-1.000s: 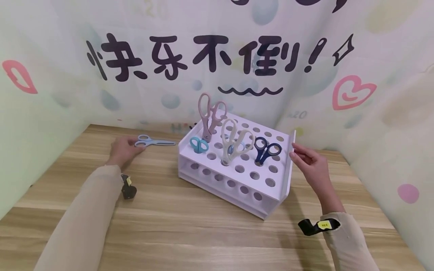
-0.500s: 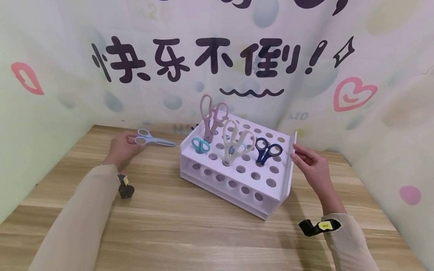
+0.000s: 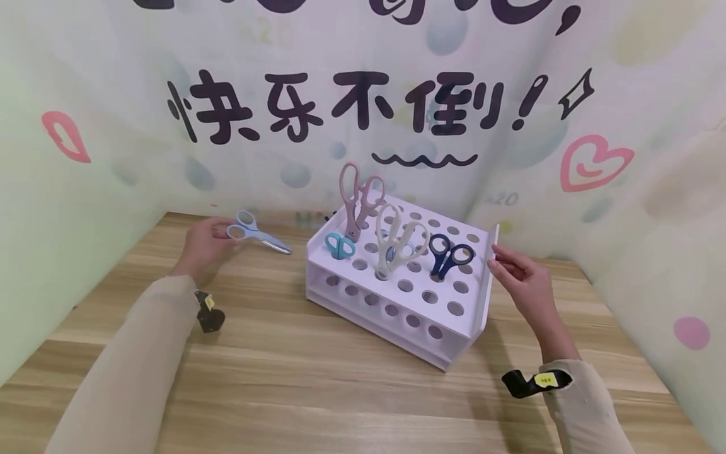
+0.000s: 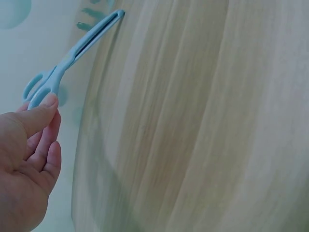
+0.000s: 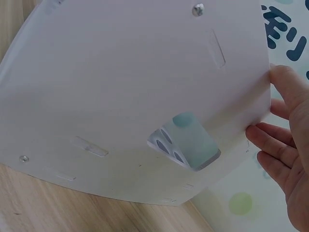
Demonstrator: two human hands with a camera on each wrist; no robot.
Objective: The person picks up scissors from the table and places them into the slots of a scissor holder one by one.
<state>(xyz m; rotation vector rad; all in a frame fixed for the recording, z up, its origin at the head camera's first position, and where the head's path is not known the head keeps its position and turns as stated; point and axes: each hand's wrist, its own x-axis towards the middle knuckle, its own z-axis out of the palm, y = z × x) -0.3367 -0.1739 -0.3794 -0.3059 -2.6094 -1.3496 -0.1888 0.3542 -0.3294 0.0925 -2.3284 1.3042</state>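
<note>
My left hand (image 3: 205, 247) pinches light blue scissors (image 3: 258, 236) by one handle loop, thumb on top. Their closed blades point right and slightly down, toward the rack. In the left wrist view the scissors (image 4: 72, 55) show a pale blade cover or edge along the blades. My right hand (image 3: 524, 277) grips the upright right side panel of the white perforated rack (image 3: 391, 321) between thumb and fingers. Seen in the right wrist view, the panel (image 5: 120, 72) has a cut-out slot, and fingertips (image 5: 253, 131) lie on its outer face.
Several scissors stand handles-up in the rack's holes: mauve (image 3: 357, 202), small teal (image 3: 340, 246), cream (image 3: 394, 246) and navy (image 3: 448, 257), with another light blue pair partly hidden behind the cream one. The wooden table (image 3: 272, 378) meets a printed curtain (image 3: 317, 38) at the back.
The light blue scissors have turned in my left hand, so the blades slope further down and the loops sit higher. My right hand keeps its grip; the head view has shifted slightly.
</note>
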